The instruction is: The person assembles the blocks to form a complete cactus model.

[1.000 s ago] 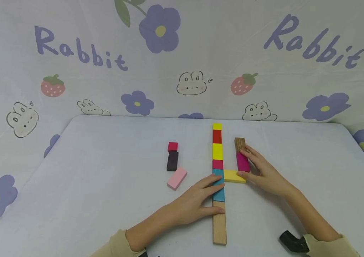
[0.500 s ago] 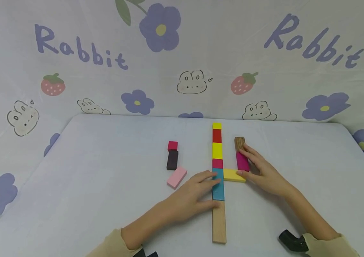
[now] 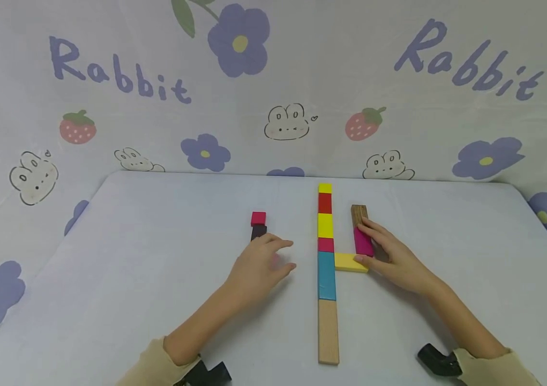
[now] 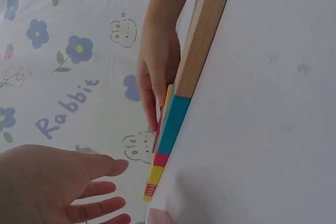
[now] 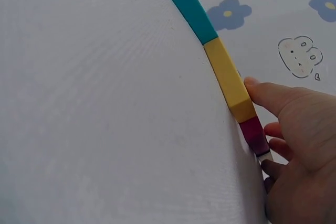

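My left hand (image 3: 254,271) hovers over a pink block (image 3: 275,260), mostly hidden beneath it, and covers part of a black block (image 3: 258,231). Its fingers are spread and extended; in the left wrist view nothing lies between them. My right hand (image 3: 398,264) rests its thumb on a yellow block (image 3: 344,262), while its fingertips touch a magenta block (image 3: 362,243) close to a brown wood-grain block (image 3: 358,213). That yellow block sticks out sideways from a blue block (image 3: 327,276), part of a straight column of blocks ending at a plain wooden block (image 3: 328,332).
The column's far part has a crimson block (image 3: 326,245), a yellow block (image 3: 325,225), a red block (image 3: 324,203) and a small yellow block (image 3: 324,188). A crimson cube (image 3: 258,219) sits behind the black block. The white table (image 3: 109,300) meets a patterned cloth (image 3: 157,128).
My left hand has lifted off the blue and wooden blocks and moved left over the pink block. The right hand stays in place.
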`<action>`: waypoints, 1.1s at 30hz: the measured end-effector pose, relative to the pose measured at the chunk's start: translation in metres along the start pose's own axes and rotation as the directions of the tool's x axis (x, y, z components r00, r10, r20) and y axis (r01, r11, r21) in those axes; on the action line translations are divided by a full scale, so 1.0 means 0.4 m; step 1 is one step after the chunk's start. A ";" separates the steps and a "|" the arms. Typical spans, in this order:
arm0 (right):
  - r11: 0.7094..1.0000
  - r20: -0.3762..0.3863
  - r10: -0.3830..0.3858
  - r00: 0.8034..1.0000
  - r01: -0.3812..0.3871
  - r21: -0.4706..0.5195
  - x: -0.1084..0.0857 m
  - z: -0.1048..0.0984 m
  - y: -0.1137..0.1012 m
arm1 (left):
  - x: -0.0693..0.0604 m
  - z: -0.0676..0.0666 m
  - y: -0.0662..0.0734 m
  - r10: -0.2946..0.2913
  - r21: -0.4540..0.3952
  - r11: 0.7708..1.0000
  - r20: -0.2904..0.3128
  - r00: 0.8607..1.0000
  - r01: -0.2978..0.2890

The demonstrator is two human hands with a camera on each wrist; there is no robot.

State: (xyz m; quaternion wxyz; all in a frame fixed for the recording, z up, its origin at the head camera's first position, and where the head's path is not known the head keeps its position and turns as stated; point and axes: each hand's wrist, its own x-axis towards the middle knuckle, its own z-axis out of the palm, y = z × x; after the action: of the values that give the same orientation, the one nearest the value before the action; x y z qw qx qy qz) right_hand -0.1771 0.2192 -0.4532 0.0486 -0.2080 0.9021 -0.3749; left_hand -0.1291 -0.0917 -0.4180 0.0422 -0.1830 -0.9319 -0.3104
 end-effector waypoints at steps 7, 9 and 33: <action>1.000 -0.008 -0.010 1.000 0.010 -0.013 0.001 0.001 0.002 | 0.005 -0.015 -0.020 -0.087 -0.059 0.995 -0.055 0.995 0.084; 1.000 -0.011 -0.011 1.000 0.011 -0.015 0.001 0.001 0.005 | 0.005 -0.016 -0.025 -0.100 -0.071 0.993 -0.064 0.993 0.096; 1.000 -0.008 -0.008 1.000 0.008 -0.003 -0.003 0.005 0.006 | 0.010 0.006 -0.055 -0.083 -0.196 0.977 0.019 0.996 0.085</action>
State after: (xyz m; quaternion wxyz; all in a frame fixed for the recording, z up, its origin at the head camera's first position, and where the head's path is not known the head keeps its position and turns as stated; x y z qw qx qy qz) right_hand -0.1765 0.2199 -0.4562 0.0432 -0.2101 0.9021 -0.3745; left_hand -0.1407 -0.1054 -0.4317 0.0059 -0.1485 -0.9038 -0.4014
